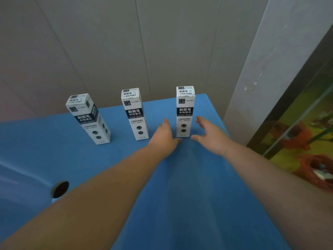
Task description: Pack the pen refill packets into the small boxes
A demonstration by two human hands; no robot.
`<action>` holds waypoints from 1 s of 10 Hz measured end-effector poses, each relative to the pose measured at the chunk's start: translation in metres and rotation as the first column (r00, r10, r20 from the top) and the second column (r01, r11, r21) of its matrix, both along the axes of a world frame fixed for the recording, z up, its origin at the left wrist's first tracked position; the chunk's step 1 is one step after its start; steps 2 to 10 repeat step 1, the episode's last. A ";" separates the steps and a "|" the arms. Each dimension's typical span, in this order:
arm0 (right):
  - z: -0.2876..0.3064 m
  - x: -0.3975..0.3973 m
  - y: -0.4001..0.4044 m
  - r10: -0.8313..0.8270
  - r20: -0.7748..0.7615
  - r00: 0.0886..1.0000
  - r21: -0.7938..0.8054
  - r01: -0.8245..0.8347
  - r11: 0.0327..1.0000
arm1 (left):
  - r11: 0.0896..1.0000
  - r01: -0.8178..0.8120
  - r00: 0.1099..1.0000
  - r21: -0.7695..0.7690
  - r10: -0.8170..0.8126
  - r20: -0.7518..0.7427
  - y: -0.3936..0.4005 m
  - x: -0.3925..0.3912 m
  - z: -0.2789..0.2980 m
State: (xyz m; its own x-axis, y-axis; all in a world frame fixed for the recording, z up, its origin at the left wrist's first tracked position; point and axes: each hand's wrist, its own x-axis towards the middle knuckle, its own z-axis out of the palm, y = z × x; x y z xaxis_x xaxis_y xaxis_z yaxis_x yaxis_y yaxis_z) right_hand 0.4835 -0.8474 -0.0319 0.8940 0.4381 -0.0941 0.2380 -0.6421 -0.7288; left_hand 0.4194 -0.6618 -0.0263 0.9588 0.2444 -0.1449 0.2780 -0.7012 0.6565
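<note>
A blue bench (126, 177) carries three upright refill boxes, closed: left box (89, 120) at ten o'clock, middle box (134, 114) at twelve, right box (185, 111) at one. Left hand (163, 137) and right hand (210, 135) flank the right box's base, each grip spread wide, holding nothing.

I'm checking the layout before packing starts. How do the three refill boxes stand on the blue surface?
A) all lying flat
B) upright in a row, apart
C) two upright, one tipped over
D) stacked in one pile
B: the left box, middle box and right box each stand on end, with blue surface between them.
</note>
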 end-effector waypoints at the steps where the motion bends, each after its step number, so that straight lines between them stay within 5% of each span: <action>1: -0.012 -0.018 -0.008 -0.070 0.013 0.997 0.003 0.070 0.998 | 0.997 0.014 1.000 0.077 -0.013 -0.013 -0.003 -0.032 -0.007; 10: -0.012 -0.018 -0.008 -0.070 0.013 0.997 0.003 0.070 0.998 | 0.997 0.014 1.000 0.077 -0.013 -0.013 -0.003 -0.032 -0.007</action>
